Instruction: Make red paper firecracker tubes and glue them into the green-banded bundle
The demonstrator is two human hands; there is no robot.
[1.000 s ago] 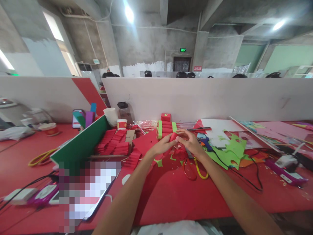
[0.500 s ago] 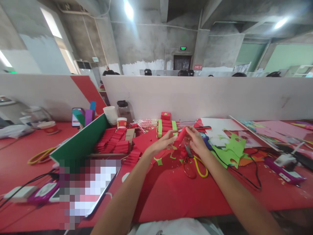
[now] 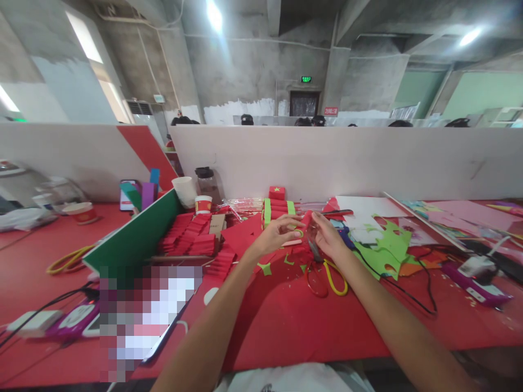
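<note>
Red piece (image 3: 308,218) pinched in right hand's (image 3: 329,238) fingertips, at its ten o'clock; left hand's (image 3: 277,235) two o'clock. Left fingers curled, grip unclear.

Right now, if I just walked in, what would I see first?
Probably the left hand and right hand, raised over the red table, the right pinching a red piece. Red-and-yellow-handled scissors lie on the table, close to the right hand. A big green board slants across the left side.
</note>
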